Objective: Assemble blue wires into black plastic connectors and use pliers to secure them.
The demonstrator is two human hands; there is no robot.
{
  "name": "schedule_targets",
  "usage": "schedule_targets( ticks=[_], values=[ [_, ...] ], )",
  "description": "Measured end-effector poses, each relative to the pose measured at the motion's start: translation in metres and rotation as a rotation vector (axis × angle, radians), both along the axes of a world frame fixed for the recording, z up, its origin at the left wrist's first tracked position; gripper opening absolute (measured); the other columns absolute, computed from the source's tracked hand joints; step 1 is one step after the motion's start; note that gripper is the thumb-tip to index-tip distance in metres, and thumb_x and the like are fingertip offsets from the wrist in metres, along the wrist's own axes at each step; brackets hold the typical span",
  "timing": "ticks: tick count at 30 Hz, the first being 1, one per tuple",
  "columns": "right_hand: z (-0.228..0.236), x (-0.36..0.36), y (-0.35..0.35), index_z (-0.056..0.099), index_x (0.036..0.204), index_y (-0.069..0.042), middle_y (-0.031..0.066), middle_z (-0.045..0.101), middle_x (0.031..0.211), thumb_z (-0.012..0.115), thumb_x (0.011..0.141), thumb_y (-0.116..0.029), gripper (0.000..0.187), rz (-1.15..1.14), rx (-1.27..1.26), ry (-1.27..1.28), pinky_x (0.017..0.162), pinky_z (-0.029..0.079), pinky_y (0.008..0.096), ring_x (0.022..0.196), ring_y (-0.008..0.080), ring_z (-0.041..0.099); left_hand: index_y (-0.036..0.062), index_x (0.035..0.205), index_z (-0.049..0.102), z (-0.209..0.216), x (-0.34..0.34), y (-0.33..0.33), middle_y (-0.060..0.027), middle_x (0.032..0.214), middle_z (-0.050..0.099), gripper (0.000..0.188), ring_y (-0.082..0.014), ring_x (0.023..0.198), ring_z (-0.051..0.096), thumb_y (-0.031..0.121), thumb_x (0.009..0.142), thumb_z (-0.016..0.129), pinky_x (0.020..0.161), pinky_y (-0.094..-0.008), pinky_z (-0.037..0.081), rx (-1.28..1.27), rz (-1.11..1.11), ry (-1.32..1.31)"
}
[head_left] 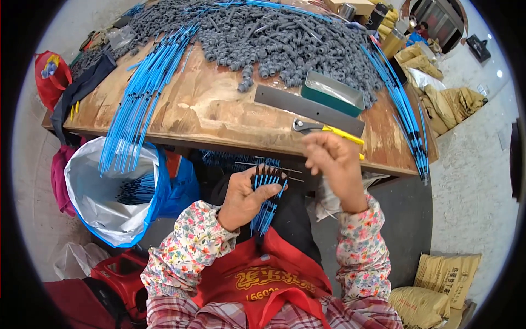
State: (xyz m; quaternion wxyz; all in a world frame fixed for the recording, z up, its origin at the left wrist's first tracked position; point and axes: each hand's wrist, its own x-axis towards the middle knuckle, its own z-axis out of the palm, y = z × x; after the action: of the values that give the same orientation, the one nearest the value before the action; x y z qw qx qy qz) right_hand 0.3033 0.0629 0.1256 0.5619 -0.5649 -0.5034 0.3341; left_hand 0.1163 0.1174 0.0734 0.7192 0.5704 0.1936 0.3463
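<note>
My left hand (245, 200) is closed round a fanned bundle of thin blue rods (264, 216) with black ends, held above my lap below the table edge. The black ends point away from me, and the thumb lies across the rods. To its right my right hand (334, 162) is raised near the table's front edge, fingers curled toward the thumb. Whether anything small is between those fingertips cannot be made out. Just beyond it, pliers (307, 127) with yellow handles lie on the table, partly covered by the hand.
Grey plastic fittings (285, 41) are heaped on the wooden table (213, 112). Blue rods (145, 90) overhang its edge at left, more rods (397, 98) at right. A flat metal bar (285, 107) lies by a green tray (331, 93). A white-lined blue bag (104, 216) stands lower left.
</note>
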Motion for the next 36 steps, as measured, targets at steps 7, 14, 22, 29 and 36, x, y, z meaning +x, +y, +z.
schedule_targets(
  ticks=[7,14,22,29,36],
  values=[
    [0.024,0.01,0.119,0.064,0.097,0.001,0.004,0.064,0.085,0.064,0.077,-0.002,0.02,0.103,0.09,-0.583,0.059,0.046,0.024,0.072,0.013,0.059,-0.0057,0.096,0.063,-0.012,-0.006,0.002,-0.0067,0.088,0.063,0.016,-0.0154,0.08,0.063,0.006,0.085,0.064,0.074,-0.0265,0.049,-0.031,-0.001,-0.068],
    [0.013,-0.015,0.195,0.065,0.087,-0.001,0.0073,0.063,0.098,0.057,0.064,0.005,0.026,0.232,0.303,-1.536,0.066,0.049,0.0365,0.087,0.0262,0.054,-0.0083,0.096,0.062,-0.009,-0.004,0.007,-0.0077,0.088,0.061,0.017,-0.0148,0.082,0.062,0.006,0.086,0.063,0.074,-0.0261,0.048,0.041,-0.051,-0.04],
    [0.016,-0.014,0.177,0.066,0.092,-0.002,0.0042,0.062,0.083,0.064,0.071,-0.004,0.022,0.235,0.318,-1.103,0.061,0.049,0.031,0.072,0.0181,0.056,-0.0066,0.097,0.061,-0.007,-0.01,0.007,-0.0093,0.086,0.064,0.017,-0.0143,0.081,0.062,0.005,0.085,0.063,0.075,-0.0257,0.048,-0.096,-0.041,-0.068],
    [0.031,0.015,0.075,0.066,0.095,0.002,0.0009,0.062,0.077,0.068,0.081,-0.012,0.019,0.291,-0.283,-0.067,0.051,0.044,0.0177,0.056,0.0065,0.055,-0.0052,0.099,0.06,-0.006,-0.009,0.014,-0.011,0.085,0.067,0.019,-0.0155,0.08,0.064,0.007,0.085,0.063,0.074,-0.0267,0.05,-0.126,-0.016,-0.041],
    [0.001,0.028,0.027,0.066,0.095,0.003,0.0012,0.063,0.078,0.066,0.086,-0.018,0.023,0.263,-0.289,0.187,0.048,0.041,0.0157,0.061,0.004,0.055,-0.0038,0.1,0.061,-0.002,0.0,0.012,-0.0081,0.084,0.067,0.018,-0.011,0.076,0.063,0.008,0.086,0.064,0.072,-0.0238,0.05,-0.076,-0.042,-0.006]
  ],
)
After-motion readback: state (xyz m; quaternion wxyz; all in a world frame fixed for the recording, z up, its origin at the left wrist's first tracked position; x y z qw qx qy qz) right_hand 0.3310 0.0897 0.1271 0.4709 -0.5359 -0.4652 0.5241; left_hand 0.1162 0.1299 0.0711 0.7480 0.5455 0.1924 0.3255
